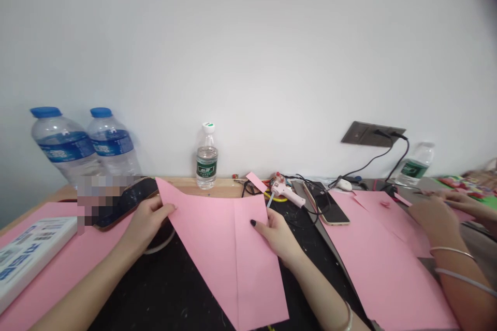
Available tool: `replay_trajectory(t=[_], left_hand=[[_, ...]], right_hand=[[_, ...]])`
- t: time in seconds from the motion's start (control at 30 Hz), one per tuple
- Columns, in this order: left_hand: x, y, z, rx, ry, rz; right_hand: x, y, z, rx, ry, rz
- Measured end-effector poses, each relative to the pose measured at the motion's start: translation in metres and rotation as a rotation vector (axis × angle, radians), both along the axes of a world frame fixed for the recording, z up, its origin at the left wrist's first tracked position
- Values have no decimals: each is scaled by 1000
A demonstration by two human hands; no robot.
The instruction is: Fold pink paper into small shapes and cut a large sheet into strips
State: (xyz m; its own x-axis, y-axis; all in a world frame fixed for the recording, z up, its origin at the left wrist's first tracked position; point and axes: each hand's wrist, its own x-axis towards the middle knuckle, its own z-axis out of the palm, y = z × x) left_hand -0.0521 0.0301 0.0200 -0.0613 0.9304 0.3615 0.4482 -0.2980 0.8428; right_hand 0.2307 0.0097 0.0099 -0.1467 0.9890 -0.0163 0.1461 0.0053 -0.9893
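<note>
A folded pink paper sheet with a vertical crease lies in front of me over the black mat. My left hand pinches its upper left edge. My right hand, with dark nail polish, grips the sheet's right edge near the top. Both hands hold the paper slightly raised off the mat.
Two large water bottles stand at the back left and a small bottle at the back centre. A glue gun, a phone, cables and more pink sheets lie to the right, where another person's arm works. A white box sits left.
</note>
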Motion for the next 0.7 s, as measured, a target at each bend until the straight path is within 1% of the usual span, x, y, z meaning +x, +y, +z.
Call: replay_trajectory(t=[0.07, 0.1, 0.13, 0.23, 0.27, 0.3, 0.37, 0.4, 0.43, 0.5, 0.53, 0.57, 0.6, 0.7], left_hand=[[-3, 1, 1, 31, 111, 60], [-4, 1, 1, 41, 161, 109], [-6, 2, 1, 71, 205, 187], [-9, 4, 3, 171, 302, 409], [-8, 4, 4, 203, 331, 451], [-7, 3, 4, 230, 349, 460], [1, 0, 4, 277, 388, 366], [7, -3, 3, 287, 417, 282], [14, -6, 1, 309, 465, 126], [29, -13, -8, 307, 630, -197], [36, -16, -14, 307, 703, -312], [42, -18, -21, 282, 755, -374], [47, -20, -27, 260, 791, -410], [53, -21, -43, 175, 857, -442]], right_hand=[[0, 1, -6, 63, -215, -27], [-1, 0, -8, 87, -297, -32], [-1, 0, -9, 102, -358, -33], [-1, -1, -6, 122, -435, -34], [-2, -2, -5, 127, -450, -37], [-2, -3, -3, 132, -462, -36], [-3, -4, -1, 139, -475, -10], [-3, -5, -1, 143, -473, 23], [-4, -6, 0, 147, -465, 67], [-5, -8, -1, 151, -449, 161], [-6, -9, -1, 152, -443, 196], [-7, -9, -2, 156, -442, 214], [-8, -9, -2, 166, -442, 209], [-9, -7, -6, 200, -446, 113]])
